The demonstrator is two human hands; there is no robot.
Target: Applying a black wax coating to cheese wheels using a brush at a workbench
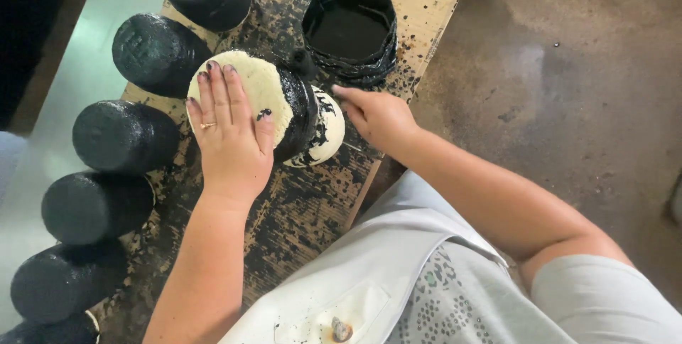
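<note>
Cylinder [284,106] under left hand [231,138]

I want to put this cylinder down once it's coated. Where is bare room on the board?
Free: the paint-spattered cardboard between the left hand and the apron, and the strip right of the paint tub. Crowded: the left edge, lined with black cylinders, and around the half-painted cylinder by the right hand.

A row of black cylinders [124,136] blocks the left edge of the counter [305,209], and the paint tub [349,28] stands just behind. Bare floor [568,102] to the right gives open passage.
</note>
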